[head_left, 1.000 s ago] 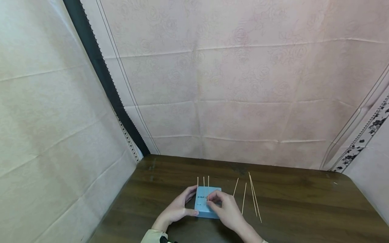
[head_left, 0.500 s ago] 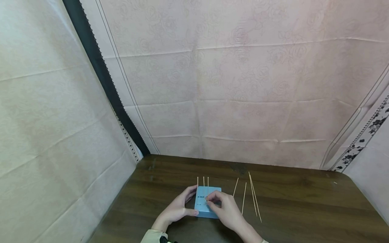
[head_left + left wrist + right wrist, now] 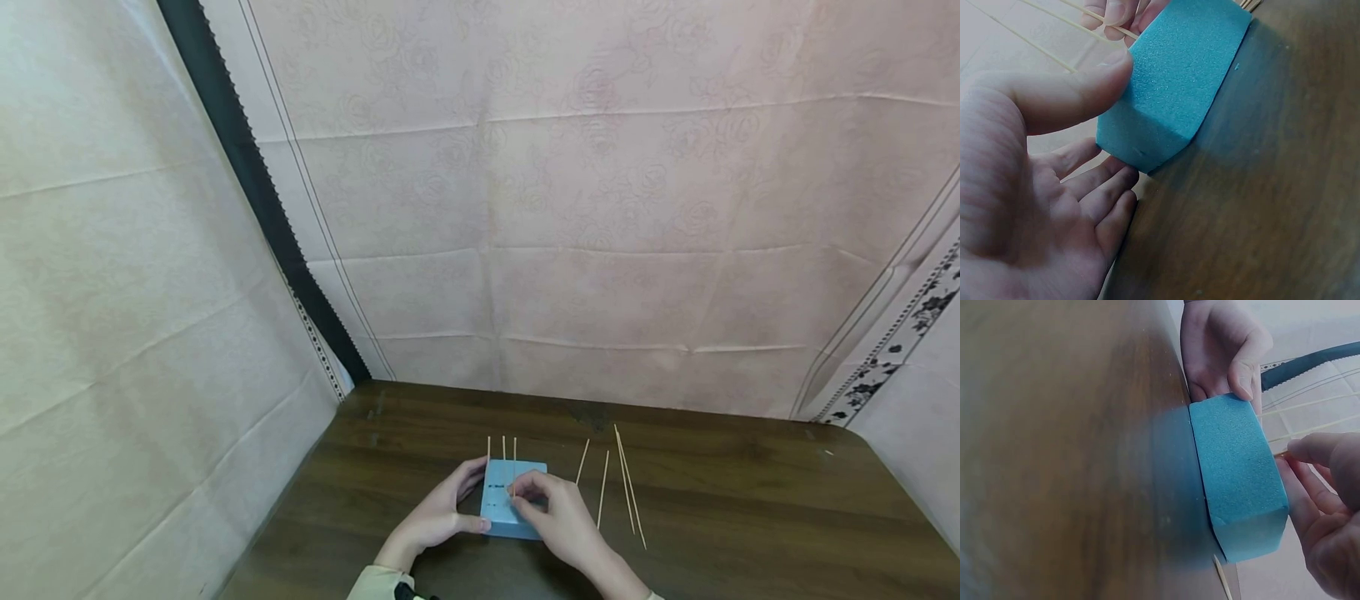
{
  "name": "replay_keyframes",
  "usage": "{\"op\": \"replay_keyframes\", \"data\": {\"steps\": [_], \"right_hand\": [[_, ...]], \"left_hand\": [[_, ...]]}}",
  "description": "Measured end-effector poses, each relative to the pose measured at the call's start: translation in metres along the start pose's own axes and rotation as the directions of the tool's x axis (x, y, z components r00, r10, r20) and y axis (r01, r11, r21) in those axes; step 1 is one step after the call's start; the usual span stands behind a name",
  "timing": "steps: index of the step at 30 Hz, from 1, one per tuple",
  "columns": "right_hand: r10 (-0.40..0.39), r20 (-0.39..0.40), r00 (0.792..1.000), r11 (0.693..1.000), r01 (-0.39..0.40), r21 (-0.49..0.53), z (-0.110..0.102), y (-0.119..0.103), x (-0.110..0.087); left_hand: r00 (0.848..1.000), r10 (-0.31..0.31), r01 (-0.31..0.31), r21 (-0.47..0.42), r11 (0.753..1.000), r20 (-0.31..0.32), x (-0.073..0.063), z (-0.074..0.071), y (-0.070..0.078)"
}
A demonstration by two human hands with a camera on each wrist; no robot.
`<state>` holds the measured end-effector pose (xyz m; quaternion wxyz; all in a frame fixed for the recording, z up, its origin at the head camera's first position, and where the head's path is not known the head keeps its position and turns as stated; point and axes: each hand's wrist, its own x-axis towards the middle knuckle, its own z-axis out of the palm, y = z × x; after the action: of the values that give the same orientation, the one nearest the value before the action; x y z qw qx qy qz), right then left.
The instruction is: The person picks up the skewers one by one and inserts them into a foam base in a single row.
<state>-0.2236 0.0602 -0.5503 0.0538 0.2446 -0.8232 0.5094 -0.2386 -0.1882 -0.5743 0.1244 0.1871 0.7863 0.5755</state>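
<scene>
A light blue foam block (image 3: 497, 502) lies flat on the table with small dark marks on its top. My left hand (image 3: 440, 515) grips its left side, the thumb (image 3: 1079, 94) on the near corner and the fingers spread along the side. With thumb and index finger, my right hand (image 3: 558, 521) pinches a thin wooden skewer (image 3: 514, 451) low down, its lower end at the block's top. To the left, two more skewers stand upright in the block, a left one (image 3: 489, 447) and a middle one (image 3: 503, 447).
Several loose skewers (image 3: 603, 490) lie on the dark wooden table (image 3: 720, 500) to the right of the block. One pointed skewer tip (image 3: 1222, 575) shows close to the block in the right wrist view. Pale cloth (image 3: 600, 250) hangs behind the table and at both sides.
The top of the pinched skewer stands slightly lower than a second ago. Both hands and the block keep nearly the same place.
</scene>
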Motion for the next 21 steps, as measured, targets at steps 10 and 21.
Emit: {"op": "replay_keyframes", "data": {"steps": [10, 21], "right_hand": [[0.017, 0.013, 1.000, 0.998, -0.017, 0.056, -0.0001, -0.0014, 0.0008], [0.022, 0.027, 0.999, 0.997, -0.024, 0.079, -0.0005, -0.0008, 0.0012]], "left_hand": [[1.000, 0.009, -0.009, -0.005, 1.000, 0.001, 0.0005, -0.0005, 0.0015], [1.000, 0.017, -0.017, -0.005, 1.000, -0.005, -0.0002, -0.0001, 0.0022]]}}
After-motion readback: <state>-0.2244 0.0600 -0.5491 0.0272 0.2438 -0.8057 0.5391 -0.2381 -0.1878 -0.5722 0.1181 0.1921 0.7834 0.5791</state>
